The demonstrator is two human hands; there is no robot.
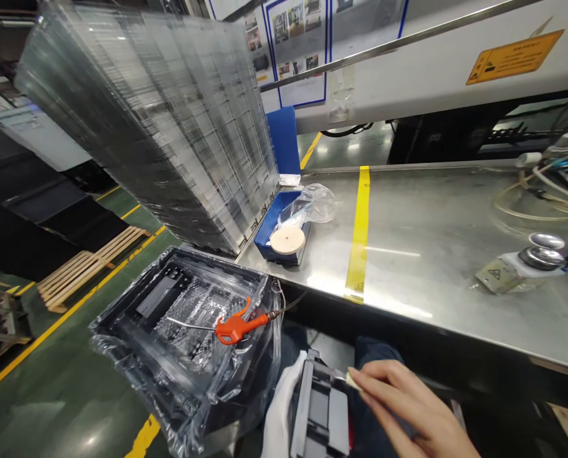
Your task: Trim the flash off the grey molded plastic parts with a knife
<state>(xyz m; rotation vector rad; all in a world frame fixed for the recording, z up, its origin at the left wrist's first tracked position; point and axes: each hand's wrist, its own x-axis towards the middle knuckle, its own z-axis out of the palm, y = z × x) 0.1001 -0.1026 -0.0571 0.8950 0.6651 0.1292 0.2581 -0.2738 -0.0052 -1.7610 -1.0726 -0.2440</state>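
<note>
At the bottom middle of the head view, my left hand (pixel 278 413), in a white glove, grips the grey plastic part (pixel 319 410) by its edge. It looks light, stiff, and smooth. My bare right hand (pixel 408 407) pinches a small tool (pixel 348 378) against it, below the bench (pixel 436 254).
</note>
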